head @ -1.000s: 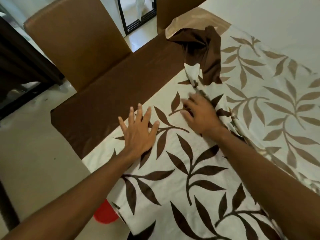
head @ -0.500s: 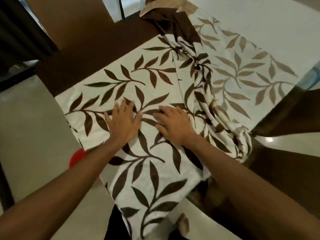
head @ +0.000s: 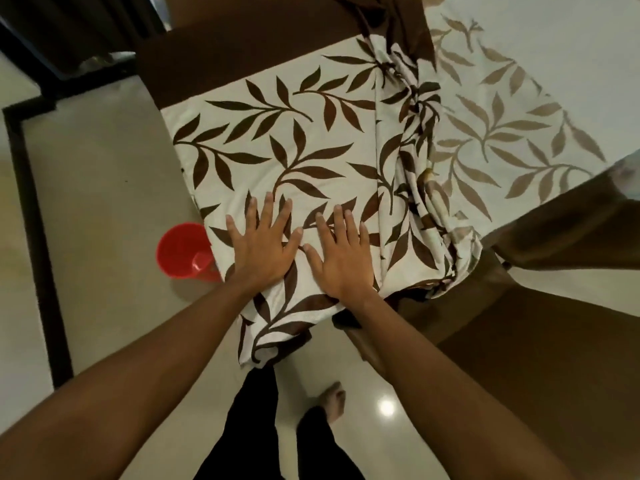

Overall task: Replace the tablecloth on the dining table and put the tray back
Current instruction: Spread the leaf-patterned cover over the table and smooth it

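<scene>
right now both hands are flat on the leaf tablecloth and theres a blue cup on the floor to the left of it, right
Not quite: the cup is red, not blue. The head view shows it on the floor to the left of the leaf tablecloth. The rest holds: the left hand and the right hand lie flat, fingers spread, on the cloth.

One tablecloth (head: 277, 143), one red cup (head: 183, 251), two hands: left hand (head: 265, 249), right hand (head: 341, 259).
</scene>
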{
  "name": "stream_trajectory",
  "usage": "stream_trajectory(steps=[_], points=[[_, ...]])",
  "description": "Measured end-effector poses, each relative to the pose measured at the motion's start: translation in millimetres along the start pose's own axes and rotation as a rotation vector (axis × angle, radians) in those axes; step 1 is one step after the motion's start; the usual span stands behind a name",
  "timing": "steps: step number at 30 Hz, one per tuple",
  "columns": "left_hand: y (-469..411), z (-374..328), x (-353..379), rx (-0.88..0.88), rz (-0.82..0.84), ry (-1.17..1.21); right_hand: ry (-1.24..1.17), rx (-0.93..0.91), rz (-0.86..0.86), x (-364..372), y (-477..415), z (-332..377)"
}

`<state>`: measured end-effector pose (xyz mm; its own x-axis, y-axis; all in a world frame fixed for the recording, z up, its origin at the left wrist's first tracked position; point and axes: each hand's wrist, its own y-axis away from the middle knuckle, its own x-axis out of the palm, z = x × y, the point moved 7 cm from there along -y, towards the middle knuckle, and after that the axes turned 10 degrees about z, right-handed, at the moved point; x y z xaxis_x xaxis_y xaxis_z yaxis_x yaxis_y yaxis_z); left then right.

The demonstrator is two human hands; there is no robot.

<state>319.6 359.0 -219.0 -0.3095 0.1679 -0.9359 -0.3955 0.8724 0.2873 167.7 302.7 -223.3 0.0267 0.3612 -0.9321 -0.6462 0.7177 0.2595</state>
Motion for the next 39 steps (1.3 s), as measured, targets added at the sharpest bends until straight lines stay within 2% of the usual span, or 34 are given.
stream_trajectory(steps=[7,10,14,18,21,28,31,36,39], points=[[8.3,5.6,3.4,-0.043,0.051,0.015,-0.008,-0.005,-0.031,1.9,4.2,6.7],[13.6,-2.1,2.0,-0.064,0.024,0.013,-0.051,0.0,-0.008,1.4,2.7,10.4],[9.7,-35.7,-1.0,-0.002,-0.048,0.043,-0.173,-0.101,-0.156,-21.5,4.1,6.0],[0.9,-77.3,13.1,-0.032,-0.002,0.135,-0.26,-0.169,-0.126,-41.6,-3.4,-32.5],[-0.7,-86.1,23.3,-0.099,-0.024,0.098,-0.194,-0.19,-0.01,-51.1,-5.1,-73.8],[-0.2,-86.7,24.1,-0.128,-0.03,0.078,0.006,-0.319,0.223,-65.9,10.6,-155.3],[1.6,-84.9,24.4,-0.148,-0.033,0.065,0.067,-0.289,0.299,-75.1,18.6,-196.7],[4.3,-89.8,23.8,-0.188,-0.035,0.042,0.176,-0.27,0.205,-90.8,32.6,-262.4],[9.7,-94.8,21.6,-0.289,-0.014,0.037,0.201,-0.265,0.152,-101.0,35.2,-278.9]])
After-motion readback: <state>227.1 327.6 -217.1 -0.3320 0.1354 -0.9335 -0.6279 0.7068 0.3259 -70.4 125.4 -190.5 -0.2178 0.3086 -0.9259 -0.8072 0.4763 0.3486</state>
